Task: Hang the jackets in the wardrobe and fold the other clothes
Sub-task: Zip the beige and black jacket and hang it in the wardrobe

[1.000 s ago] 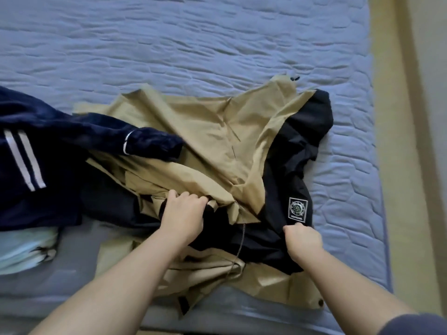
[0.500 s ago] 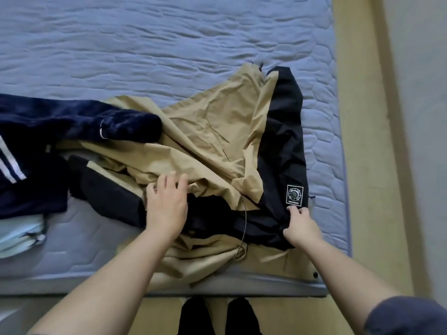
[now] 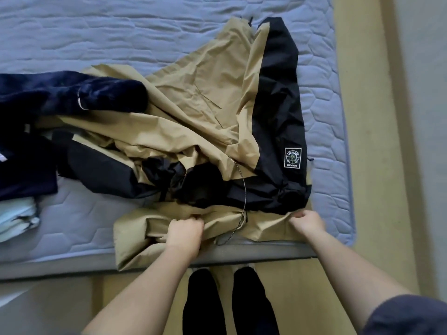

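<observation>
Tan fabric at the bed's (image 3: 169, 256) near edge is gripped by both hands: left hand (image 3: 185, 232) bunching it, right hand (image 3: 307, 222) pinching it. Beyond, the tan-and-black jacket (image 3: 217, 105) lies crumpled, touching a navy garment (image 3: 72, 95).

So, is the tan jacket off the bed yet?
No, the tan jacket lies crumpled on the bed, the left hand and right hand gripping its near edge.

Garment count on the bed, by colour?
Tan-and-black nylon jacket: 1
Navy fleece garment: 1 (cut off at the frame edge, could be more)
Pale blue folded cloth: 1
Total: 3
</observation>
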The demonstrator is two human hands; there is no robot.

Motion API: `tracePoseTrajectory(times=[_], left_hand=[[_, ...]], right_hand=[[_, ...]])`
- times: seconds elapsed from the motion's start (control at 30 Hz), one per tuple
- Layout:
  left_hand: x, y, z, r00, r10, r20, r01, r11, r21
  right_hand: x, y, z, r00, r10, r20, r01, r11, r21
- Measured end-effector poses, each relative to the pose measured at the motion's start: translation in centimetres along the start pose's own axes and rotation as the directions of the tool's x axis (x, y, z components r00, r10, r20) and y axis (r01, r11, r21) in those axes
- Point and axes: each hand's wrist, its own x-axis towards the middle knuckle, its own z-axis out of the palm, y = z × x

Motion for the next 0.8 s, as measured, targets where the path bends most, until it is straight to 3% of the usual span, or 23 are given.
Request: tracePoseTrajectory(times=[0.1, 0.17, 0.23, 0.4, 0.6, 0.7, 0.8], left_hand=[[-0.4, 0.3, -0.9, 0.996, -0.086, 0.02, 0.087, 0.92, -0.383], [-1.1, 0.3, -2.6, 0.993, -0.081, 0.082, 0.115, 0.737, -0.666], [-2.2, 0.1, -5.0, 0.995, -0.051, 0.083, 0.098, 0.552, -0.828], [-7.8, 0.1, -14.3, 0.999, 0.032, -0.039, -0.049, 0.421, -0.906], [-18.4, -1.4, -26.4, 0.98, 0.008, -0.199, -0.193, 0.287, -0.938], [-24.3, -3.2, -31.5, 0.959, 0.028, -0.283, -0.278, 0.307, -0.91], [-30.1, -5.6, -35.7, 0.945, 0.039, -0.324, -0.315, 0.366, -0.875]], right_hand=[[-0.6, 0.3, 1.1, 0.998, -0.042, 0.047, 0.042, 0.999, 0.001], [-1.6, 0.1, 1.7, 0.994, -0.062, 0.092, 0.059, 0.997, 0.043], [-3.5, -0.3, 2.0, 0.983, -0.136, 0.126, 0.133, 0.991, 0.028], [-9.6, -2.2, 0.0, 0.901, -0.423, 0.091, 0.421, 0.906, 0.04], [-21.7, -5.9, -9.0, 0.73, -0.659, -0.181, 0.642, 0.752, -0.149], [-27.2, -8.0, -13.4, 0.56, -0.748, -0.355, 0.788, 0.613, -0.049], [-32.8, -10.1, -18.2, 0.442, -0.784, -0.435, 0.892, 0.434, 0.124]])
